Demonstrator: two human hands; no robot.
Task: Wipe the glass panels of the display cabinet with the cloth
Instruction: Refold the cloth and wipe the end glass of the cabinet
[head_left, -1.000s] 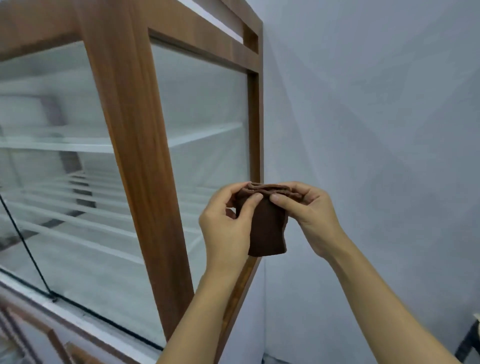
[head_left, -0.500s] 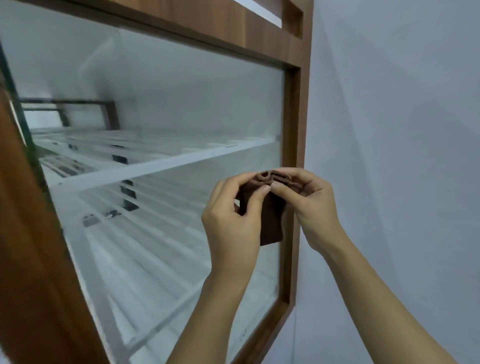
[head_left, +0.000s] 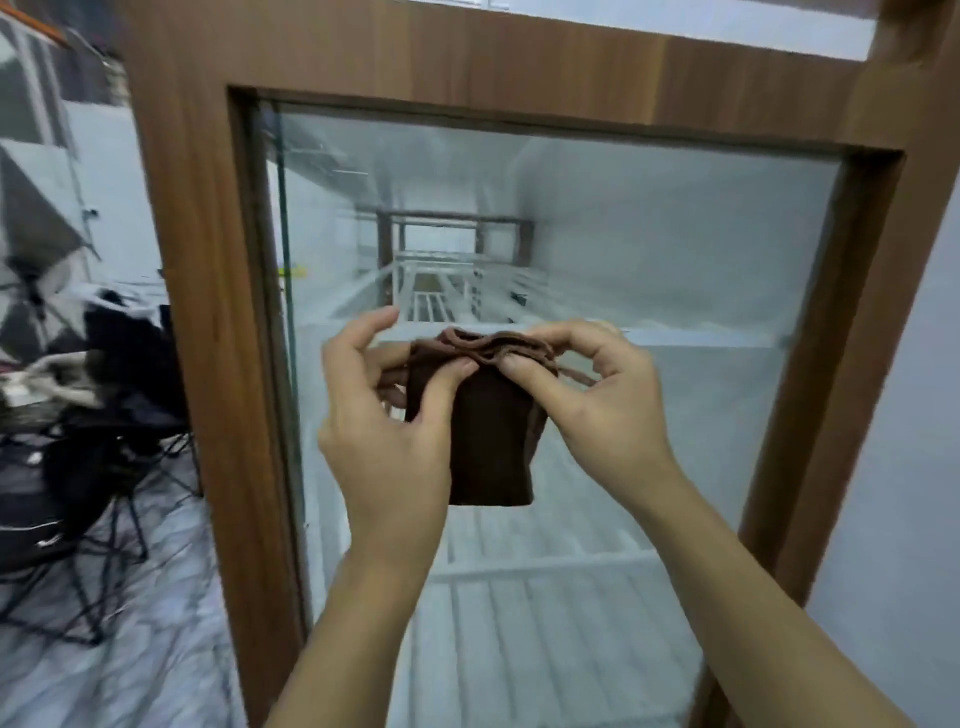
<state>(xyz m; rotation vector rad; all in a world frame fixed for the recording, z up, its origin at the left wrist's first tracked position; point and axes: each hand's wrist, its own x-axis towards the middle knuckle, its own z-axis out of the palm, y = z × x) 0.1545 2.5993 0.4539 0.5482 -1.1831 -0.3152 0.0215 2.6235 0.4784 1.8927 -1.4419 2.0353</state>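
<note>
A folded brown cloth (head_left: 491, 436) hangs in front of the cabinet's side glass panel (head_left: 649, 244), held at its top edge by both hands. My left hand (head_left: 387, 431) pinches the cloth's upper left with thumb and fingers. My right hand (head_left: 597, 410) pinches the upper right. The panel sits in a wooden frame (head_left: 208, 322) and shows white slatted shelves (head_left: 545, 623) inside. Whether the cloth touches the glass I cannot tell.
Left of the cabinet stand dark folding chairs with clothes and clutter (head_left: 88, 415) on a marbled floor (head_left: 130, 649). A plain grey wall (head_left: 904, 493) runs close along the cabinet's right side.
My view has swung round from the cabinet's front to face its side panel squarely. Both hands keep the same pinch on the cloth's top edge.
</note>
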